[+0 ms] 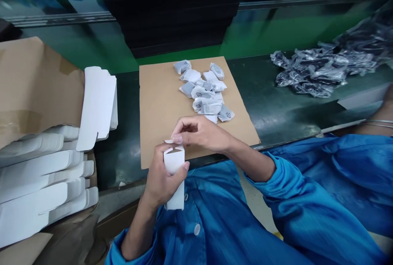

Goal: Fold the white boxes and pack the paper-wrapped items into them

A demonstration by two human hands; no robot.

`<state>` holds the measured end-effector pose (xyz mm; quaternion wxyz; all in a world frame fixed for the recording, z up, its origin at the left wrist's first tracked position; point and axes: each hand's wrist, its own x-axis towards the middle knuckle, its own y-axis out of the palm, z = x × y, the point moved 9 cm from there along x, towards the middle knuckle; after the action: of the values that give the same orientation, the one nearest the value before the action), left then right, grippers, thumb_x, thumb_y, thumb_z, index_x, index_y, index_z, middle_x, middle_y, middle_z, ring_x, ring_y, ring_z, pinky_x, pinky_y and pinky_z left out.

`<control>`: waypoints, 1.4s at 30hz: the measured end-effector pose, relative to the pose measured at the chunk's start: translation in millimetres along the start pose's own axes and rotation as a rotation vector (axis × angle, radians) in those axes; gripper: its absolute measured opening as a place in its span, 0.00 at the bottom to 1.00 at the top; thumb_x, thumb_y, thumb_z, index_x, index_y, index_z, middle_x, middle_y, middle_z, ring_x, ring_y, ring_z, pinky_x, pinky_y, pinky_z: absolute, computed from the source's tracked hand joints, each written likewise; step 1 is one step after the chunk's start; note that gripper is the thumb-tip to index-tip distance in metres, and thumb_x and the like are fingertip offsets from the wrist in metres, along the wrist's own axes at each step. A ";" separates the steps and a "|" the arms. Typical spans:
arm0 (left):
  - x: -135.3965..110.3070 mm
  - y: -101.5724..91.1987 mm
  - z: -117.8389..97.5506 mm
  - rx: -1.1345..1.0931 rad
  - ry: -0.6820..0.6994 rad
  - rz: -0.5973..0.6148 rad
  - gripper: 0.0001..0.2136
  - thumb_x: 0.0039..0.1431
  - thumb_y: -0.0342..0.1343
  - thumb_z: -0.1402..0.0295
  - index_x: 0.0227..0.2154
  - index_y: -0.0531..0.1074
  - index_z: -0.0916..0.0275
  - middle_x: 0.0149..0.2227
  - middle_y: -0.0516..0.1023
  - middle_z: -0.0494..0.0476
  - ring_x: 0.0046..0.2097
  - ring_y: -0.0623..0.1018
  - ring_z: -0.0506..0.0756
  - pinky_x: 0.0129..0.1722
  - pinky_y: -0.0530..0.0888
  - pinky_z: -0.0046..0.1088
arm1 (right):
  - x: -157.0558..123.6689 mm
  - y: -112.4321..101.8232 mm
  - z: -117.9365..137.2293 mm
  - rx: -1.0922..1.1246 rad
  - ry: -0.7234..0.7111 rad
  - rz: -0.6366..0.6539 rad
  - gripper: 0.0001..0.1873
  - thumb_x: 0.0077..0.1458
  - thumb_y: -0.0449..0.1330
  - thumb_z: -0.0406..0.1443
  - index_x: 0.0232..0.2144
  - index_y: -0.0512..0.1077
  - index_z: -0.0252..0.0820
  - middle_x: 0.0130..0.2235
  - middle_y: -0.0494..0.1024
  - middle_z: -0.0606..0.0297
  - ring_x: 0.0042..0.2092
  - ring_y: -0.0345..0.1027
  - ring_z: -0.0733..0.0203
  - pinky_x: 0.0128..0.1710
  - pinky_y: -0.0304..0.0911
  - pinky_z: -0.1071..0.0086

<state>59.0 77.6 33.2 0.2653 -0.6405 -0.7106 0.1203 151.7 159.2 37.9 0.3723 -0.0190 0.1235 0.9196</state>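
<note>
Left hand (159, 179) wraps tight around a small upright white cardboard box (174, 175); right hand (199, 134), fingers curled, pinches its top flap. Small white sachets (204, 93) lie on the brown card sheet (159, 101) just beyond.

White carton (174, 171). Blue smock (307, 199). Brown cardboard sheet (159, 101). Grey-white sachets (204, 93), black triangle marks, 12 o'clock. White box blanks (37, 183), 9 o'clock. Black-filled clear bags (322, 72), 2 o'clock.
</note>
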 end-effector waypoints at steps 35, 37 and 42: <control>-4.1 -2.0 -9.7 0.029 0.112 -0.025 0.29 0.58 0.60 0.69 0.61 0.57 0.58 0.54 0.71 0.60 0.55 0.76 0.56 0.53 0.75 0.33 | -42.4 25.7 27.6 -0.550 -0.564 -0.095 0.09 0.64 0.58 0.31 0.43 0.77 0.39 0.45 0.78 0.56 0.48 0.72 0.62 0.48 0.69 0.67; -5.2 -1.8 -8.6 0.028 0.113 -0.019 0.29 0.58 0.60 0.69 0.61 0.58 0.58 0.55 0.70 0.60 0.55 0.75 0.56 0.53 0.75 0.33 | -47.5 28.1 26.2 -0.590 -0.622 -0.147 0.09 0.64 0.58 0.31 0.43 0.77 0.37 0.45 0.79 0.55 0.48 0.73 0.61 0.48 0.70 0.66; -8.5 -2.5 -9.1 0.035 0.113 -0.053 0.28 0.58 0.60 0.69 0.60 0.59 0.58 0.55 0.72 0.58 0.55 0.75 0.53 0.53 0.74 0.27 | -60.1 33.0 16.2 -0.635 -0.694 -0.329 0.10 0.65 0.56 0.32 0.45 0.76 0.37 0.46 0.82 0.54 0.47 0.75 0.61 0.46 0.69 0.64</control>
<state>62.1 67.4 40.2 0.3193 -0.6222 -0.7091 0.0895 173.2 99.4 68.2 0.5073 0.1565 -0.2985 0.7931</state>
